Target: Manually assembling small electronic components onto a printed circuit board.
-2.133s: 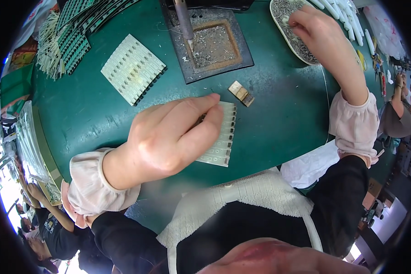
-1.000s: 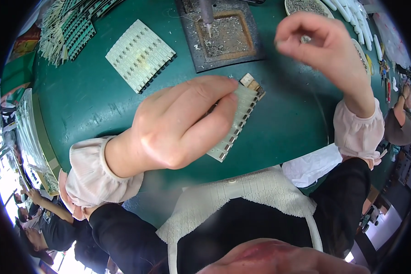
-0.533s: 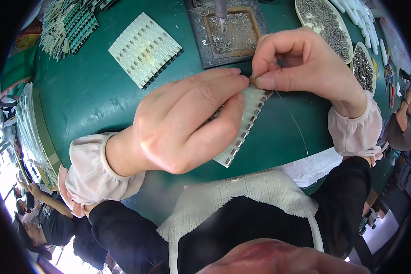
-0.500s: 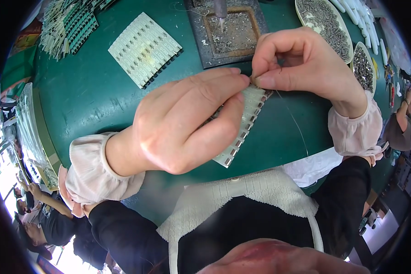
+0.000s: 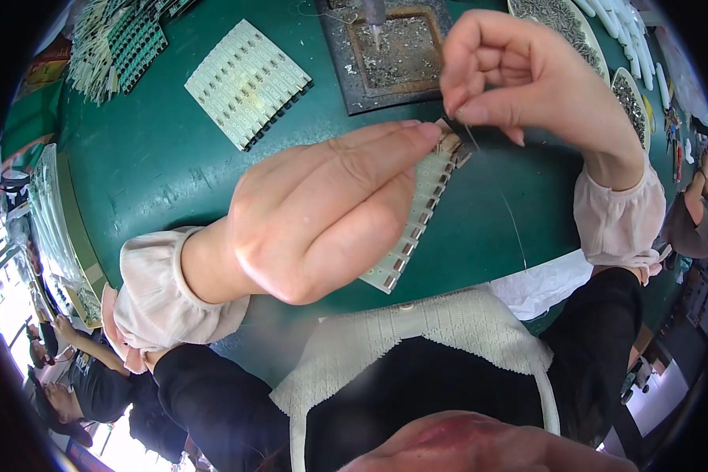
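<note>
My left hand [image 5: 322, 208] lies over a pale circuit board panel [image 5: 401, 252], its fingers closed on it near the upper end. Along the panel's right edge runs a row of small metal pads. A few small brownish pieces sit at the top corner beside my fingertips. Just above that corner, my right hand [image 5: 531, 86] pinches a thin wire [image 5: 473, 138] between thumb and forefinger, apart from the panel. Much of the panel is hidden under my left hand.
A second pale panel [image 5: 248, 86] lies on the green table. Behind my hands is a dark metal tray [image 5: 340, 75] with debris, a pointed tool tip [image 5: 376, 20] above it. Trays of small metal parts [image 5: 629, 106] stand at the right; green boards [image 5: 138, 43] are stacked at far left.
My right hand has lifted up and away from the panel's top corner, the thin wire in its pinch. My left hand stays on the panel, which has shifted slightly.
</note>
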{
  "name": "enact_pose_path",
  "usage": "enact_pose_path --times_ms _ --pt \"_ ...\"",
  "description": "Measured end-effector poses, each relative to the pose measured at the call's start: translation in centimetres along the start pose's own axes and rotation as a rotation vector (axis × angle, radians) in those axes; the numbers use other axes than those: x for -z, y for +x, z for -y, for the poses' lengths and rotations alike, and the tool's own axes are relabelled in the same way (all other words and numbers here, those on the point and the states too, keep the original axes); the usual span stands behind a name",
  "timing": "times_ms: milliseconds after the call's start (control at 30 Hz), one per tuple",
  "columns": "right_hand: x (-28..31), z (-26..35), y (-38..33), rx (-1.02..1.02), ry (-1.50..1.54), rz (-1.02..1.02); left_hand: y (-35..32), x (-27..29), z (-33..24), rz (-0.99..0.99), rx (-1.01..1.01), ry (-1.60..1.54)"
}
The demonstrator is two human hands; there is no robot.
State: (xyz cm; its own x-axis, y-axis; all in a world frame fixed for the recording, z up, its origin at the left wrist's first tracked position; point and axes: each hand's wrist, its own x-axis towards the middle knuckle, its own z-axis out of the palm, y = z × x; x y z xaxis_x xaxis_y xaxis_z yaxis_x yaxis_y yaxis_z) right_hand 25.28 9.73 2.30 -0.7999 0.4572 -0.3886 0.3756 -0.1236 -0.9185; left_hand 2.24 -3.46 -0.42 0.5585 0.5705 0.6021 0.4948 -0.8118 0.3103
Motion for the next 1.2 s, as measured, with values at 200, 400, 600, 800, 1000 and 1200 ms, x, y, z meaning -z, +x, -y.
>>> enact_pose_path --times_ms 200,400,600,800,1000,1200 --pt "1.0 1.7 -0.9 -0.309 0.198 0.055 0.3 0.4 -0.6 0.028 0.427 -0.309" --pt "-0.9 3.8 -1.1 -0.215 0.034 -0.090 1.5 1.4 1.0 -0.081 1.276 -0.948" --pt "-2.1 1.8 -0.5 0.061 -0.077 -0.234 1.2 2.0 2.1 -0.235 1.300 -1.151" --pt "-2.7 1.1 -0.4 0.195 0.033 -0.280 1.8 2.5 2.3 -0.233 1.245 -1.183" --pt "-2.5 0.2 -0.1 0.263 0.014 -0.265 0.9 2.6 2.8 -0.282 1.236 -1.167" --pt "-2.4 -0.1 0.2 0.314 0.014 -0.261 1.0 2.8 2.8 -0.263 1.219 -1.164"
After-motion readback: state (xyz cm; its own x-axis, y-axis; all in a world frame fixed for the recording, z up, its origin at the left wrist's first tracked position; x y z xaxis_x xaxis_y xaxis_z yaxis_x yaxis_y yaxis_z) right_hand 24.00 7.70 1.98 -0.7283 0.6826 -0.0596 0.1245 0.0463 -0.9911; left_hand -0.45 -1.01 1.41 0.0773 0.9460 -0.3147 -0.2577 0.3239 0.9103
